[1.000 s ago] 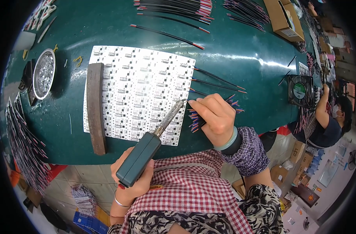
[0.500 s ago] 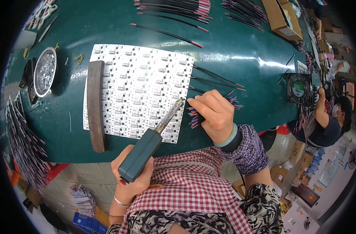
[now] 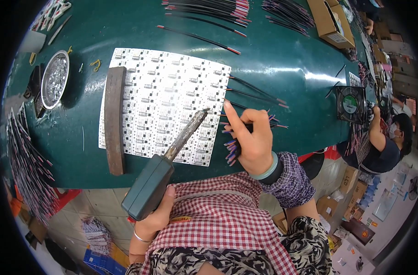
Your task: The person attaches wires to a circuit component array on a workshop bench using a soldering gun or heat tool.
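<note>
My left hand (image 3: 159, 213) is wrapped round the green handle of a soldering iron (image 3: 148, 187). The iron's tip hovers over the right part of a white sheet of circuit boards (image 3: 165, 75), which carries rows of small components. My right hand (image 3: 255, 145) stretches its index finger to the sheet's right edge, while its other fingers curl around a bundle of short black wires (image 3: 233, 151) with red and blue ends. Several black wires (image 3: 255, 93) run out rightward from that edge. A dark brown bar (image 3: 114, 120) lies across the sheet's left side.
At the left stand a metal bowl (image 3: 44, 87) of silvery scraps and a large wire bundle (image 3: 28, 169). More wires (image 3: 209, 9) lie at the far side, near a cardboard box (image 3: 330, 25). A black fan (image 3: 351, 104) stands at right, where a co-worker (image 3: 385, 142) sits.
The soldering iron has drawn back down and left from the sheet's right edge. My right index finger has straightened and points farther up along that edge.
</note>
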`<state>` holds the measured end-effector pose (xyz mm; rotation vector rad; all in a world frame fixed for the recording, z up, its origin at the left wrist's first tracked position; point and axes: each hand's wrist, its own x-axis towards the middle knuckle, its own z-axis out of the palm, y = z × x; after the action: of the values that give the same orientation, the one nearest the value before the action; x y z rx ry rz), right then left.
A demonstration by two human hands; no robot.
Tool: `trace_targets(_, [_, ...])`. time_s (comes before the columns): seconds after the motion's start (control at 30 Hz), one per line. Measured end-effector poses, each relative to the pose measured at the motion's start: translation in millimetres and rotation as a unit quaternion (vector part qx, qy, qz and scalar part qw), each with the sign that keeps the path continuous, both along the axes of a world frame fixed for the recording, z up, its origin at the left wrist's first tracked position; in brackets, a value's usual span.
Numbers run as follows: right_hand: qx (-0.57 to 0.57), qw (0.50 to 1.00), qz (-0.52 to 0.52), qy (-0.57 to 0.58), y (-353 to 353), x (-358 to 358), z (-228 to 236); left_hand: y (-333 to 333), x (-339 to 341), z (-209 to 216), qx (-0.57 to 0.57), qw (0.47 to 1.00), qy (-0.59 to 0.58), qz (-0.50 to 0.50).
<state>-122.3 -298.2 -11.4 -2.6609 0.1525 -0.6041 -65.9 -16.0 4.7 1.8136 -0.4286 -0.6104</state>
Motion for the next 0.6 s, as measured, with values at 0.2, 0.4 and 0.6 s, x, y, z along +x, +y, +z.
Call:
trace_targets(0.2, [-0.001,0.999,0.044,0.007,2,-4,5,-4,-4,-2,0.017,0.999,-0.032,0.031])
trace_targets(0.4, [0.013,0.998,0.054,-0.004,3,-7,0,-10,-3,-7,0.007,0.998,-0.045,0.051])
trace_targets(0.6, [0.007,0.998,0.062,0.005,2,-7,1,-15,3,-2,0.013,0.998,-0.064,-0.003])
